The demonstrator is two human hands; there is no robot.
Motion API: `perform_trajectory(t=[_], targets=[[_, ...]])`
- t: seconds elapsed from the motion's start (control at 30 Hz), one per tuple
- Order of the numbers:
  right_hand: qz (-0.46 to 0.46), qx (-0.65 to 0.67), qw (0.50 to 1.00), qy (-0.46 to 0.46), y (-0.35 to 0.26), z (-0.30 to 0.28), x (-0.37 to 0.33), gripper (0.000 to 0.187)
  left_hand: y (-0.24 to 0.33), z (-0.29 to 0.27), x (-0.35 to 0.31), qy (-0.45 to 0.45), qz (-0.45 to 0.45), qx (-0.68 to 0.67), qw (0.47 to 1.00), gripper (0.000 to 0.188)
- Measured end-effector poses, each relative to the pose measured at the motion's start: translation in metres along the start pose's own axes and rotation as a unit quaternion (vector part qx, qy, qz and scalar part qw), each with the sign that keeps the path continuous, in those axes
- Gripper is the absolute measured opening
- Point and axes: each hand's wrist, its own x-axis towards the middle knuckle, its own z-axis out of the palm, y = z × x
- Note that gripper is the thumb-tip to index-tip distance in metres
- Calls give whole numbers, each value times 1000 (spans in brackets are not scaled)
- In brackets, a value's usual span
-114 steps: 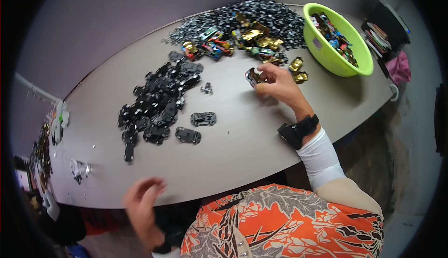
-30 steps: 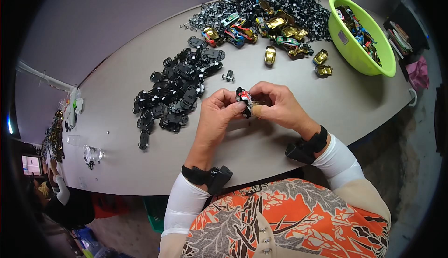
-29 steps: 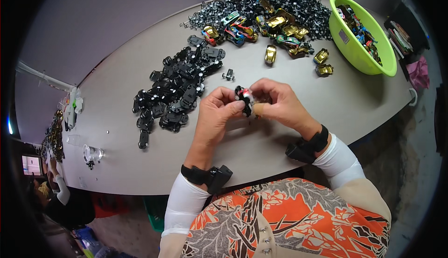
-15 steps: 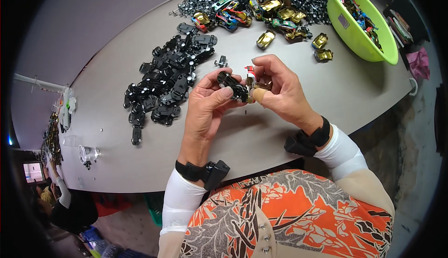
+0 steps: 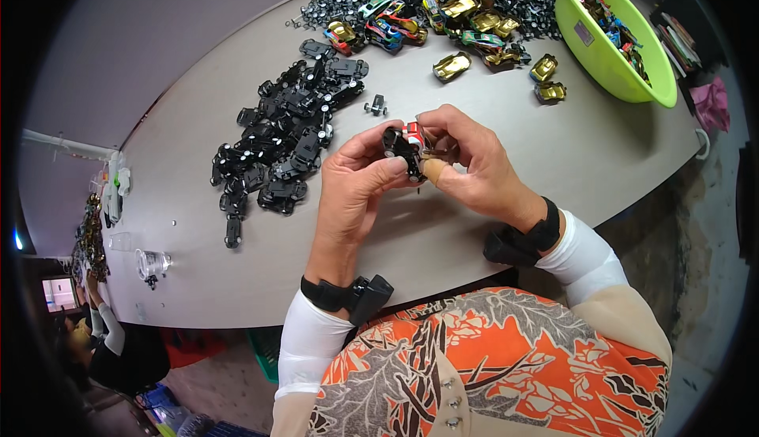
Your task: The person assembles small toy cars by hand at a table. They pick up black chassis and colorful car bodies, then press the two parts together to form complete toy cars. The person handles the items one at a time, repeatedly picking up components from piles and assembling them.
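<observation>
My left hand (image 5: 356,175) is closed on a black toy car chassis (image 5: 394,143), its thumb pressing the lower end. Pinched in my right hand (image 5: 478,164) is a toy car body with red and white parts (image 5: 413,130). The two pieces touch between my fingertips, and fingers hide much of both. A tan bandage (image 5: 439,175) wraps the right thumb. Just beyond the hands lies a small wheeled piece (image 5: 376,105). Left of them spreads a heap of black chassis (image 5: 296,133) with wheels.
Gold and multicoloured car bodies (image 5: 452,66) lie at the far side before a pile of small dark parts (image 5: 348,1). A green basin (image 5: 573,42) of toy cars stands far right. Clear plastic cups (image 5: 150,261) are at left, where another person (image 5: 118,350) works.
My hands have come closer together, bringing the car body against the chassis. The body has tilted, and more of it is now covered by my fingers.
</observation>
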Motion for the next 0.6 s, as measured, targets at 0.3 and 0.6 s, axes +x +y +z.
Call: perform_trajectory(t=[0.3,0.6], targets=[[-45,-28,998,-25,1,2,2,35,-3,-1,-1,-3,30,50,998,41],[-32,8,999,1,9,2,1,29,-10,9,-2,-13,61,167,984,35]])
